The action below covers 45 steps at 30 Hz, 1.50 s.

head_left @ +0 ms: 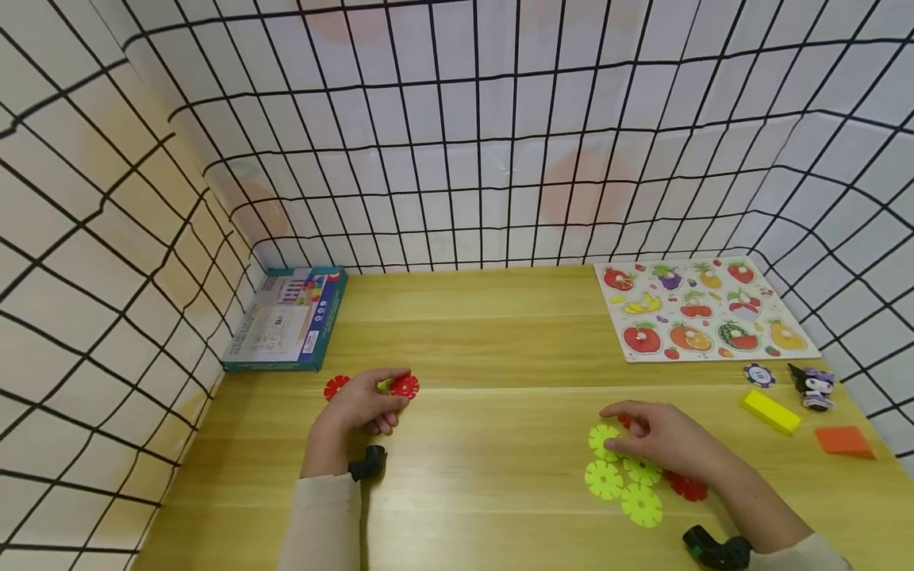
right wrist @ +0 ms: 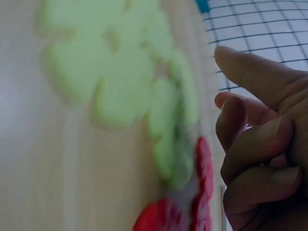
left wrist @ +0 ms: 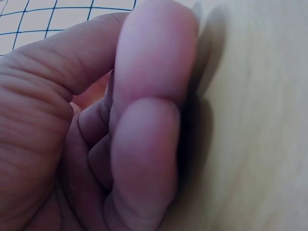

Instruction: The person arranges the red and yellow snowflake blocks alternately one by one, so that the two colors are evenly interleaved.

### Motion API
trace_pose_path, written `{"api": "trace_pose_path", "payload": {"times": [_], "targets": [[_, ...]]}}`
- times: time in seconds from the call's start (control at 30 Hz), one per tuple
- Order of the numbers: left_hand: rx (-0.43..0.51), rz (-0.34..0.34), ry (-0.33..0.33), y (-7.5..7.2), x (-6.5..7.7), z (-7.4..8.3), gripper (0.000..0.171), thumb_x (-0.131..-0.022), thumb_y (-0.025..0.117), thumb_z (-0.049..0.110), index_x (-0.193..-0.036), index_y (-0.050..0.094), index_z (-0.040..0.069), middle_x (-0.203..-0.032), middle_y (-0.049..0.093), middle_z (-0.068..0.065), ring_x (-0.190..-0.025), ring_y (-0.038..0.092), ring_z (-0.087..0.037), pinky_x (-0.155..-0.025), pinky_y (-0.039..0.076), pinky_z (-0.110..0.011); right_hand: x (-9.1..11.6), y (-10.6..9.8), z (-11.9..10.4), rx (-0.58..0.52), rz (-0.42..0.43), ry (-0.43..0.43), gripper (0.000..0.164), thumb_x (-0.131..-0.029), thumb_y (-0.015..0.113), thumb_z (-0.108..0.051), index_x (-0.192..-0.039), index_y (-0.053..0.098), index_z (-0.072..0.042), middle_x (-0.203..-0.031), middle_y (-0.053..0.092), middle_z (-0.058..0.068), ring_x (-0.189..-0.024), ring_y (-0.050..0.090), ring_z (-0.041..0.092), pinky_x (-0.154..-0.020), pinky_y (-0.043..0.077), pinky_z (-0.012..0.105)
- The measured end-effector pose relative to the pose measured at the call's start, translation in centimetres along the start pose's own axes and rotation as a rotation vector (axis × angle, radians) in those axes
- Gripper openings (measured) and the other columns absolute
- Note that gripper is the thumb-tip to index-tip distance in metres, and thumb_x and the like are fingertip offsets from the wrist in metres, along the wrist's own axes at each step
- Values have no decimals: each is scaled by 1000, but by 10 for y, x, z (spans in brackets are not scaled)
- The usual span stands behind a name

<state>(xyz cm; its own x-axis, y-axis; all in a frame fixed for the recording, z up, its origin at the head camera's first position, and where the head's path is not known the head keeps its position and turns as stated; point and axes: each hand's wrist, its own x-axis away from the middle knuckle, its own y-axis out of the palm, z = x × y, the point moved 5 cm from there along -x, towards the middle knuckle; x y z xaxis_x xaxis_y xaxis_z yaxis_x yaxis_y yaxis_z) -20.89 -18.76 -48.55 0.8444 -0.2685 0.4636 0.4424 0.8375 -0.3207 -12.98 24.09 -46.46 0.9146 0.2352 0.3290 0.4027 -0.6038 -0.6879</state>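
Toward the left of the table, my left hand [head_left: 364,400] has thumb and index finger at opposite edges of a red notched plastic disc [head_left: 405,387]. Part of a yellow-green disc [head_left: 384,387] shows between those fingers, and another red disc [head_left: 336,387] lies behind the hand. The left wrist view shows bent fingers [left wrist: 147,149] close to the wood, hiding the discs. My right hand [head_left: 667,440] hovers over several yellow-green discs [head_left: 604,480] and red discs [head_left: 687,485]. Its fingers are loosely bent, holding nothing in the right wrist view.
A flat box [head_left: 282,321] lies at the back left. A fruit picture board [head_left: 703,309] lies at the back right. Near the right edge are a round chip [head_left: 759,375], a small figure [head_left: 814,388], a yellow block [head_left: 771,412] and an orange block [head_left: 845,442]. Grid-patterned walls enclose the table.
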Motion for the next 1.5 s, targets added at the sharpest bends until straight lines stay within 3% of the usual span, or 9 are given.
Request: {"api": "trace_pose_path", "payload": {"times": [0.2, 0.4, 0.6, 0.7, 0.9, 1.07, 1.23, 1.37, 1.5], "targets": [[8, 11, -3, 2, -2, -2, 52, -83, 69, 21, -132, 51, 25, -64, 62, -15, -45, 56, -20, -47, 51, -32, 2, 2, 9, 73, -60, 23, 56, -69, 74, -51, -121, 58, -34, -62, 37, -2, -55, 35, 15, -50, 27, 25], [22, 14, -8, 2, -4, -3, 52, -83, 70, 22, -131, 51, 26, -64, 62, -15, -45, 56, -20, -46, 51, -31, 0, 3, 10, 122, -46, 12, 52, -70, 74, -49, -119, 58, -37, -60, 34, -5, -54, 33, 12, -49, 25, 24], [31, 19, -12, 2, -3, -4, 53, -82, 70, 22, -131, 51, 26, -64, 62, -15, -45, 56, -20, -45, 50, -30, -4, 2, 9, 136, -52, -1, 51, -71, 74, -48, -117, 58, -36, -62, 30, -5, -58, 34, 14, -54, 29, 26], [30, 22, -15, 1, -3, -4, 53, -82, 70, 22, -131, 51, 26, -64, 62, -16, -45, 57, -21, -45, 50, -30, -5, 2, 8, 138, -57, -15, 52, -70, 74, -49, -117, 57, -34, -65, 35, -5, -60, 37, 14, -56, 32, 27], [28, 17, -21, 1, -3, -3, 53, -83, 70, 22, -132, 51, 26, -65, 62, -16, -45, 57, -21, -46, 50, -30, -1, 0, 3, 190, 2, -75, 48, -69, 75, -49, -109, 56, -30, -68, 45, -3, -59, 43, 12, -52, 35, 24], [31, 16, -24, 1, -3, -2, 52, -83, 70, 21, -131, 51, 26, -66, 62, -16, -46, 57, -21, -46, 51, -30, 2, 0, -6, 257, 103, -179, 36, -74, 74, -42, -102, 57, -28, -82, 50, -10, -72, 47, 10, -62, 43, 26], [30, 21, -29, 1, -3, -2, 51, -83, 69, 20, -131, 52, 26, -65, 62, -16, -45, 57, -21, -46, 50, -30, 0, 1, -12, 132, 186, -241, 22, -84, 67, -34, -104, 59, -28, -72, 51, -10, -62, 48, 7, -54, 42, 23], [27, 20, -33, 0, -3, -3, 51, -83, 70, 20, -130, 52, 27, -65, 63, -16, -45, 57, -21, -46, 51, -30, -4, 7, -23, -62, 210, -256, 27, -86, 64, -33, -112, 62, -25, -74, 56, -4, -59, 55, 10, -52, 46, 24], [20, 19, -23, 0, -3, -3, 51, -83, 70, 21, -131, 52, 26, -65, 62, -16, -46, 57, -21, -46, 51, -31, -11, 19, -42, -256, 188, -218, 31, -85, 66, -30, -115, 63, -21, -81, 57, 4, -61, 62, 16, -53, 51, 27]]}}
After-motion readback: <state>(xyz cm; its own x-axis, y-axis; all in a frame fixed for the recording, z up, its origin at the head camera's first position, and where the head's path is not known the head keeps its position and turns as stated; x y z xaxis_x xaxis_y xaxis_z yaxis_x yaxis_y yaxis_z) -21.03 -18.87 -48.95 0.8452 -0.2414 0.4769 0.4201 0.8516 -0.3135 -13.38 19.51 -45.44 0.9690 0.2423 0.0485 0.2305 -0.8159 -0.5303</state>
